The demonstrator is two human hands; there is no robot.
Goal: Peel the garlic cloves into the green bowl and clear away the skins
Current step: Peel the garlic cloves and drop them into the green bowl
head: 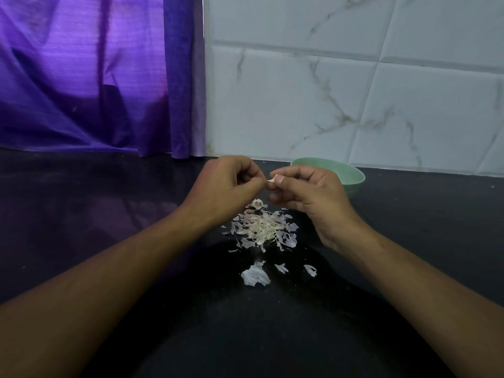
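While your left hand (229, 186) and right hand (308, 195) pinch the garlic clove (272, 181) between curled fingers, it stays mostly hidden. Green bowl (351, 177): just behind your right fingers, so that hand is nearer. Skins (261, 227) lie on the desk (109, 214) below.

Black glossy counter (81, 214). Green bowl (351, 175) stands at back right. Heap of garlic skins (261, 227) mid-counter, curled stem base (257, 204) at far edge. Loose flakes nearer front; largest flake (255, 276) leftmost.
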